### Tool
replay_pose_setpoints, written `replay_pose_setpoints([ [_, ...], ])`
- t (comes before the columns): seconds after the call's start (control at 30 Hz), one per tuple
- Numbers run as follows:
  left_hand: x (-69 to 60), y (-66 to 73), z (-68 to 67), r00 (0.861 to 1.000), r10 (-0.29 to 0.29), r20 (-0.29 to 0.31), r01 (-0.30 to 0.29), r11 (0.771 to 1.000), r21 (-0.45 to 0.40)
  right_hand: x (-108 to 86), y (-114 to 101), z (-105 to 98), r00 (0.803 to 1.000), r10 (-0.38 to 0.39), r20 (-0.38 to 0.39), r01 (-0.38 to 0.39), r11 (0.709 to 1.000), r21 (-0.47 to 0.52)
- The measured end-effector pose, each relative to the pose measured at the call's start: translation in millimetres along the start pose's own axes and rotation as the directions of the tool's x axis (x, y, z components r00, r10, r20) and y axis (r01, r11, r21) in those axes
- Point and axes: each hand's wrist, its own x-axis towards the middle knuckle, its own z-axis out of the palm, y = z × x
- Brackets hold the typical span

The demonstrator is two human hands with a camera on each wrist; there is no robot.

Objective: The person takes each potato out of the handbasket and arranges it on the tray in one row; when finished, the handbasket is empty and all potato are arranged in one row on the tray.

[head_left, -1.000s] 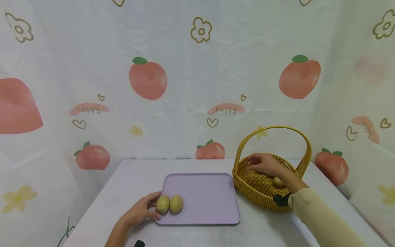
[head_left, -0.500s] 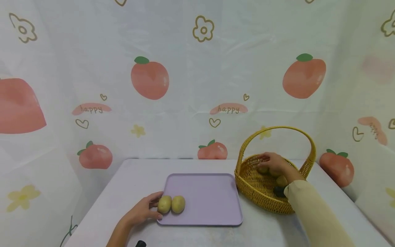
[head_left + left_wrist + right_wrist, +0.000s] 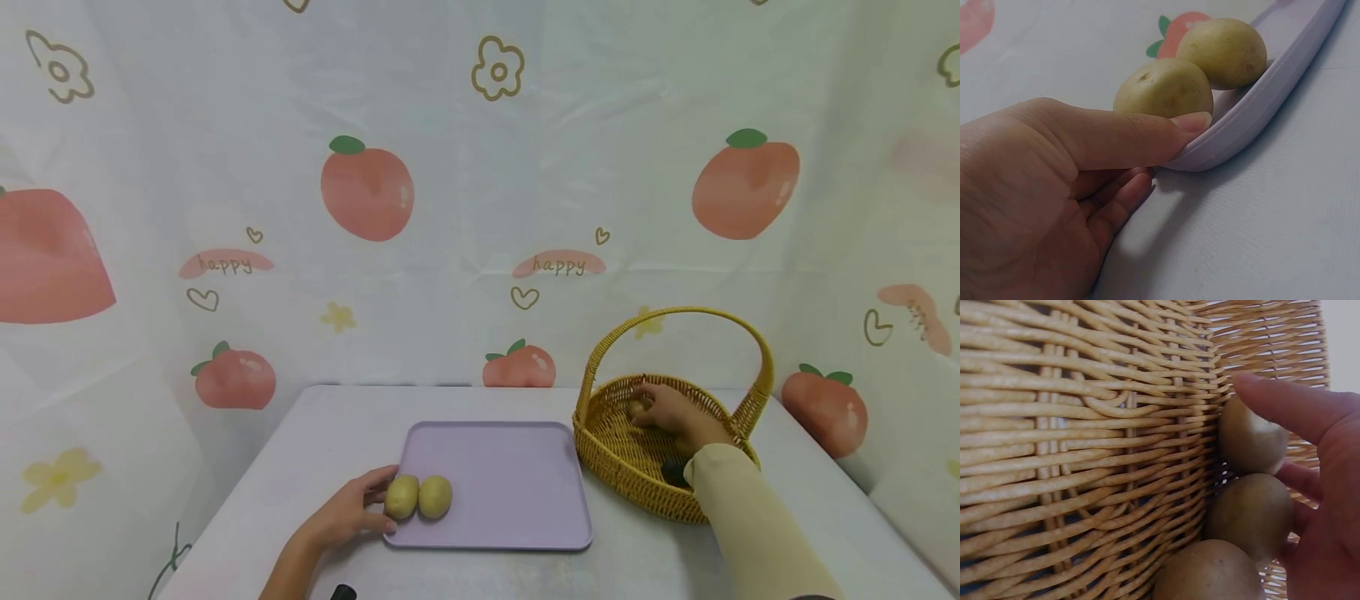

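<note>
My left hand point(image 3: 351, 515) holds the left edge of a lilac tray point(image 3: 510, 487), its thumb point(image 3: 1141, 134) over the rim and the other fingers lower down outside it. Two potatoes lie side by side on the tray: one potato point(image 3: 401, 497) right by the hand, the other potato point(image 3: 435, 497) just beyond. Inside a wicker basket point(image 3: 626, 477) at the right, my right hand point(image 3: 670, 412) grips a potato point(image 3: 1252, 439), thumb on one side and fingers behind. Two more potatoes show beside it in the right wrist view, a middle potato point(image 3: 1250, 515) and a lower potato point(image 3: 1210, 575).
The basket's tall arched handle point(image 3: 678, 311) rises above my right hand. A white table point(image 3: 330, 433) carries tray and basket, with a fruit-printed curtain point(image 3: 450, 317) behind. A black device point(image 3: 675, 472) sits at my right wrist.
My right hand has lowered into the basket and closed on a potato near the far wall. The left hand has stayed at the tray, and the view has shifted slightly.
</note>
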Motion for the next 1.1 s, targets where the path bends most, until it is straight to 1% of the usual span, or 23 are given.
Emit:
replay_pose_setpoints([
  [0.07, -0.2, 0.3, 0.1, 1.000, 0.000, -0.001, 0.000, 1.000, -0.001, 0.8, 0.3, 0.2, 1.000, -0.029, -0.012, 0.028, 0.997, -0.073],
  [0.1, -0.1, 0.2, 0.2, 1.000, 0.001, 0.000, -0.001, 1.000, -0.001, 0.9, 0.4, 0.2, 0.999, -0.041, -0.011, 0.039, 0.995, -0.094],
  [0.33, 1.0, -0.2, 1.4, 1.000, 0.018, 0.014, -0.017, 1.000, -0.008, 0.1, -2.0, 0.9, 0.999, -0.044, -0.004, 0.043, 0.984, -0.170],
  [0.47, 1.0, 0.3, 1.9, 1.000, 0.019, 0.012, -0.019, 1.000, 0.001, 0.0, -3.9, 1.8, 0.997, -0.079, -0.019, 0.073, 0.977, -0.200],
  [0.5, 0.8, 0.4, 1.9, 1.000, 0.019, 0.009, -0.019, 1.000, 0.006, 0.0, -4.9, 1.8, 0.997, -0.081, -0.021, 0.075, 0.979, -0.188],
  [0.6, 0.1, 1.2, 1.5, 1.000, 0.020, 0.003, -0.020, 1.000, 0.009, -1.2, -10.1, 0.4, 0.999, -0.032, -0.007, 0.032, 0.999, -0.037],
  [0.7, -0.8, 1.8, 1.0, 1.000, 0.017, -0.001, -0.017, 1.000, 0.013, -4.1, -19.7, -4.8, 0.999, -0.039, 0.002, 0.039, 0.999, -0.032],
  [0.73, -1.1, 2.1, 0.7, 1.000, 0.018, -0.001, -0.018, 1.000, 0.015, -5.3, -23.2, -6.6, 0.999, -0.045, 0.001, 0.045, 0.998, -0.049],
  [0.77, -1.5, 2.3, 0.5, 1.000, 0.018, 0.000, -0.018, 1.000, 0.016, -6.7, -26.8, -8.7, 0.998, -0.068, 0.001, 0.067, 0.993, -0.095],
  [0.83, -1.9, 2.4, 0.2, 1.000, 0.018, 0.000, -0.018, 1.000, 0.021, -9.5, -33.2, -12.3, 0.991, -0.132, -0.010, 0.127, 0.968, -0.217],
  [0.97, -2.7, 3.4, 0.2, 1.000, 0.019, -0.006, -0.019, 0.999, 0.027, -18.1, -43.5, -16.6, 0.984, -0.179, -0.009, 0.172, 0.957, -0.232],
  [1.1, -3.4, 4.5, 0.6, 1.000, 0.028, -0.005, -0.028, 0.999, 0.019, -29.8, -52.4, -17.5, 0.964, -0.264, -0.029, 0.248, 0.936, -0.250],
])
